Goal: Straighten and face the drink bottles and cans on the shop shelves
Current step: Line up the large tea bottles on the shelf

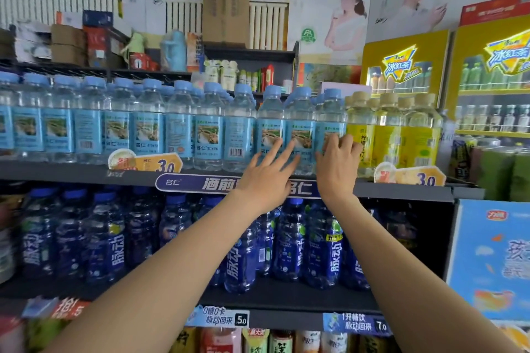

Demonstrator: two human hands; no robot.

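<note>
On the upper shelf (86, 173) we see a long row of light-blue water bottles (149, 126); our left hand (268, 178) lies with straight, spread fingers against one bottle (299, 129), and our right hand (338, 163) curls round the last blue bottle (329, 120).

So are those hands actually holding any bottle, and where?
The right hand grips a light-blue water bottle at its label. The left hand only touches neighbouring bottles with straight fingers.
</note>
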